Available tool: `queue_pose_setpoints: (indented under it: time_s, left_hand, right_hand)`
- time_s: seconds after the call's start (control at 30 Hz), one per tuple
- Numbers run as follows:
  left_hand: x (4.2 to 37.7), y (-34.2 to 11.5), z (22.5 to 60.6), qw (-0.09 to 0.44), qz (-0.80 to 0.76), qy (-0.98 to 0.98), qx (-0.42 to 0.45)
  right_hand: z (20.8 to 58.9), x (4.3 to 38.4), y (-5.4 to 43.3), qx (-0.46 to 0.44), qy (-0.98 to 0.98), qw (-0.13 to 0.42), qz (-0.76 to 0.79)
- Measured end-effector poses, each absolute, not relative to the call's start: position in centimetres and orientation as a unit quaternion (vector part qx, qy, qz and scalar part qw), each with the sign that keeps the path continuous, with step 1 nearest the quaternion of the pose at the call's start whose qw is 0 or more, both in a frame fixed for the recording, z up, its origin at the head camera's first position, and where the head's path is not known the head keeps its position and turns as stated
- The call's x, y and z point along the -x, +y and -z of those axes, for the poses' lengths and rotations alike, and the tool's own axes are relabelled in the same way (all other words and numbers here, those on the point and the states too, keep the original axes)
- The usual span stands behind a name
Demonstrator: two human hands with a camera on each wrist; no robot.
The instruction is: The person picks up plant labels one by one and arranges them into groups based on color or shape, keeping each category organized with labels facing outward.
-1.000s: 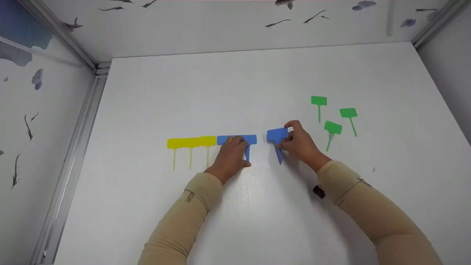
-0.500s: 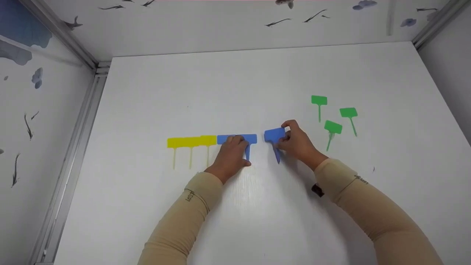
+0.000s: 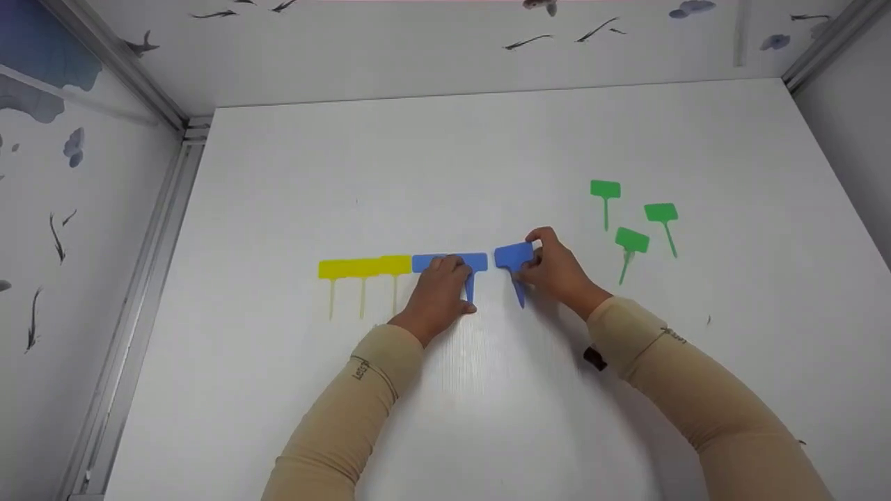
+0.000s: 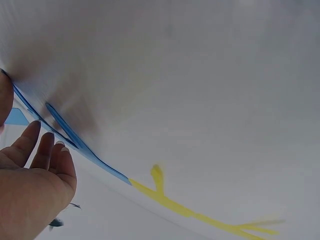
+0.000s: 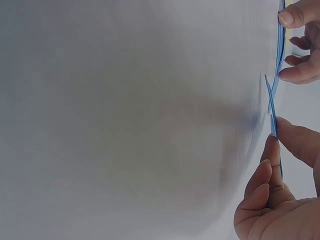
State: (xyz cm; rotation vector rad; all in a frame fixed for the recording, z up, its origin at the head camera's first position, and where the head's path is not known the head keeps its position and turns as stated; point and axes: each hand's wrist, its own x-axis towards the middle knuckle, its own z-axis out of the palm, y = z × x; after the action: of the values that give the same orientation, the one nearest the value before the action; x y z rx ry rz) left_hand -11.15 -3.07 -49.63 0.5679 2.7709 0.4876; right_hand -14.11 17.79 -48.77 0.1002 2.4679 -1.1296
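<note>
In the head view, my right hand (image 3: 560, 275) pinches a blue T-shaped plant label (image 3: 511, 255) between thumb and fingers. It tilts slightly, its head just right of the blue labels (image 3: 477, 261) lying in a row, with a small gap between. My left hand (image 3: 437, 296) rests on those lying labels, fingertips at their heads and thumb by a stem's tip, covering part of them. Yellow labels (image 3: 362, 268) continue the row leftward, edge to edge with the blue. The right wrist view shows the pinched label (image 5: 270, 92) edge-on between the fingers.
Three green labels (image 3: 632, 240) lie scattered to the right on the white tabletop (image 3: 418, 174). A patterned panel (image 3: 418, 56) rises behind the table, and another wall (image 3: 42, 229) stands on the left. A black object (image 3: 595, 358) shows beneath the right cuff.
My right hand has moved slightly left with the blue label, narrowing the gap to the row. The left hand and the labels lying on the table keep their places.
</note>
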Motion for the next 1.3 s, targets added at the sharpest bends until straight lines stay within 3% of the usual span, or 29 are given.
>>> queue_pose_setpoints:
  time_s: [1.3]
  left_hand:
    - [11.35, -3.06, 49.89, 0.141, -0.164, 0.956, -0.196]
  right_hand:
    - [49.22, 14.42, 17.3, -0.025, 0.904, 0.208, 0.373]
